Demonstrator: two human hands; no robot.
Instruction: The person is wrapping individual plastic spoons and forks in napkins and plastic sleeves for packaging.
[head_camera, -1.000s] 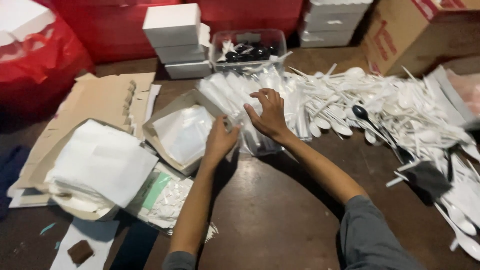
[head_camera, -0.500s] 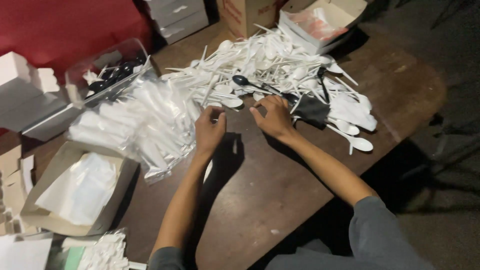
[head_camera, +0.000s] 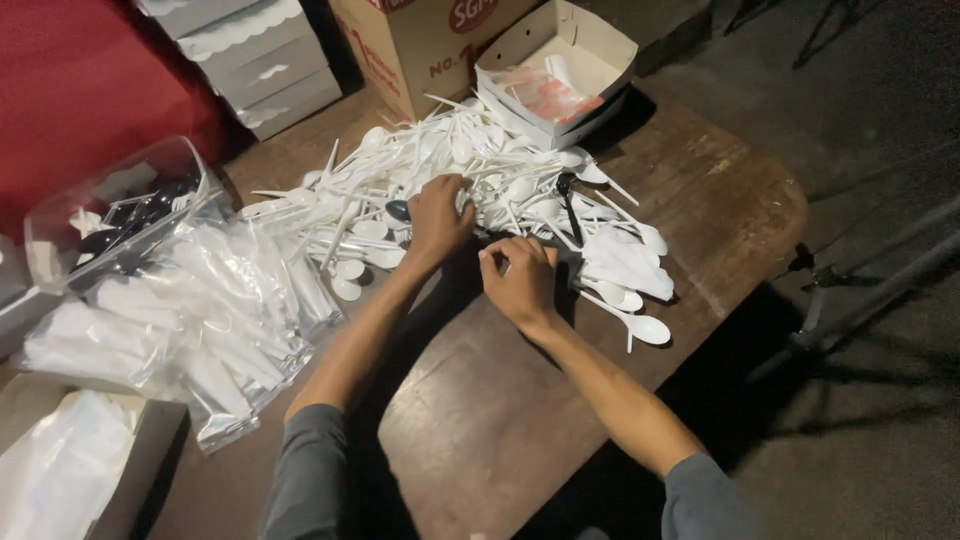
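**Hands in a heap of white plastic cutlery**

Left of the cutlery heap, clear plastic sleeves are stacked below a clear tub. Behind the heap, white boxes, a brown carton and an open white tray box are seen. The left hand is curled into the heap; the right hand is closed at its near edge, its contents hidden. A dark wooden tabletop is surrounded by dim floor.

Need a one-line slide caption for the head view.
Left hand and right hand dig into a pile of white plastic spoons on a brown table, clear bags alongside.
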